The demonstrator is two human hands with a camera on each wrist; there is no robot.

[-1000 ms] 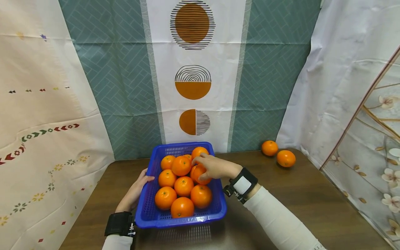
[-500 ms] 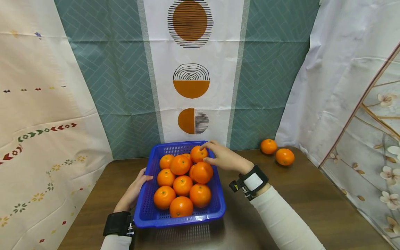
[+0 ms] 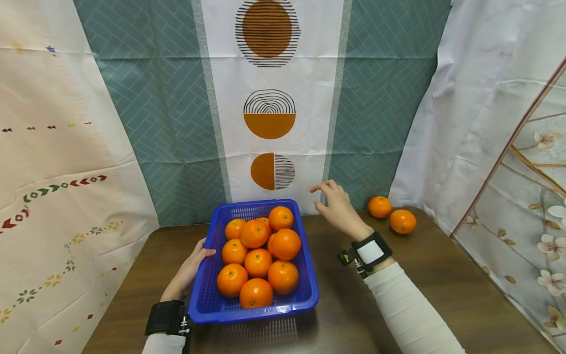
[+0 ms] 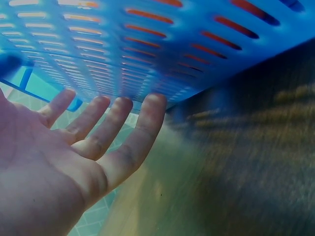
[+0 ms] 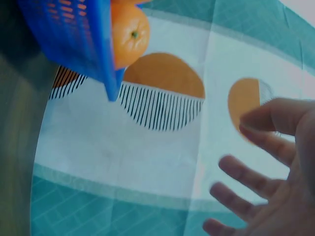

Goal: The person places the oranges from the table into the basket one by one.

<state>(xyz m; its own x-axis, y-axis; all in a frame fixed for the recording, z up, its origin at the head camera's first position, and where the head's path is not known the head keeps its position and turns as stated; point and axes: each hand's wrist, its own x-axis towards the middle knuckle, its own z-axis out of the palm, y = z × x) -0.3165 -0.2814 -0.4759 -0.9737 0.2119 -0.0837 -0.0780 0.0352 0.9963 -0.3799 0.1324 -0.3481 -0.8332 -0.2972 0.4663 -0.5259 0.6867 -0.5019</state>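
Note:
A blue plastic basket [image 3: 199,300] full of several oranges [image 3: 258,262] stands on the table. My left hand [image 3: 189,273] holds its left rim, the thumb over the edge and the fingers on the outside. In the left wrist view, the fingertips of the left hand [image 4: 93,152] lie along the slotted wall of the basket [image 4: 142,54]. My right hand [image 3: 339,209] hovers to the right of the basket with nothing in it, fingers spread and loosely bent. In the right wrist view, the right hand [image 5: 270,172] is apart from the basket [image 5: 74,44] and the orange [image 5: 132,34] near its rim.
Two more oranges, a rear orange [image 3: 380,207] and a front orange [image 3: 403,221], lie on the dark wooden table [image 3: 353,300] at the far right corner. Patterned cloth [image 3: 376,123] hangs behind the table, and more cloth [image 3: 88,236] borders its left side.
My right hand has let go of an orange in the basket's right side, then risen and moved right, away from the basket. My left hand stays on the rim.

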